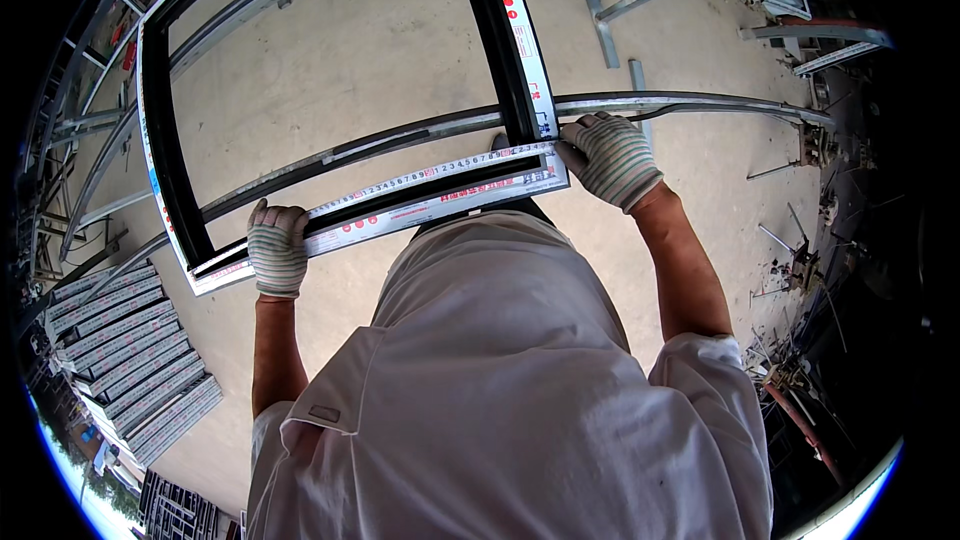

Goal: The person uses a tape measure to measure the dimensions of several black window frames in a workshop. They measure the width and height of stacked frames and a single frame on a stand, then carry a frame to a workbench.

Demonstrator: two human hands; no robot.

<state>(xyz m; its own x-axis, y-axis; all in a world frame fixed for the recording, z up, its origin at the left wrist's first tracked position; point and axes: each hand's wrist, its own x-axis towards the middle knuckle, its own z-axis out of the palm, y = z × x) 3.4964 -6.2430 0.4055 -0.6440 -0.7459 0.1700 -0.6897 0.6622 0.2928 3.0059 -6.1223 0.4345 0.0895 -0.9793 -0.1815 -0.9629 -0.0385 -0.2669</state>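
Near the white-shirted torso, the gloved left hand (pixel 277 250) and gloved right hand (pixel 610 158) each clench the near rail of a large black-and-white window frame (pixel 160 130), pinning a measuring tape (pixel 420 176) along it. Beyond lie long grey metal rails (pixel 690 100) on the concrete floor (pixel 380 50).

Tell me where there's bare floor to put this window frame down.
Bare concrete floor shows inside the window frame gripped by the left hand and right hand, and to the right beyond the long metal rail. Crowded: stacked profiles at lower left, loose metal bars at upper right, scrap pieces along the right edge.
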